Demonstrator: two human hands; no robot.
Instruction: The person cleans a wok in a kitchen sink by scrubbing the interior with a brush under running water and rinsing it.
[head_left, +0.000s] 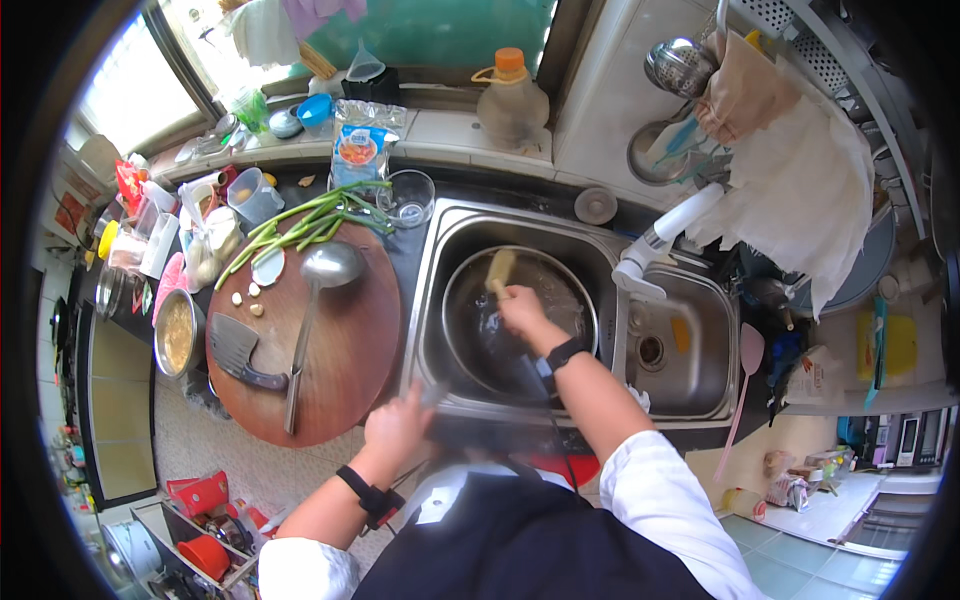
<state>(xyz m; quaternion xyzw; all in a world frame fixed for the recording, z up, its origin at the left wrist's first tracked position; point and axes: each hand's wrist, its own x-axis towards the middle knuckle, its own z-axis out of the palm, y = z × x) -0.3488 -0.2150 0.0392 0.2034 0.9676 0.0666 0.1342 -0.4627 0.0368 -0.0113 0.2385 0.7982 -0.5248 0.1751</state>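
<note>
My right hand (523, 309) grips a pale yellow, elongated piece (501, 268), possibly ginger, over a round metal basin (447, 319) of water in the larger sink bowl. Motion blurs the piece. By the sink's front left edge, my left hand (397, 424) is closed around a blurred greyish tool (433, 395); its kind cannot be made out. Left of that hand lies a round wooden chopping board (352, 360). It carries a cleaver (238, 351), a metal ladle (330, 266), green onions (300, 217) and several garlic cloves (256, 289).
A white faucet (660, 232) reaches over the divider by the smaller sink bowl (694, 375). A metal bowl of food (178, 334) stands left of the board. Behind the board are a clear glass bowl (412, 199) and a blue-and-silver packet (364, 150). A pink spatula (746, 360) lies right of the sink.
</note>
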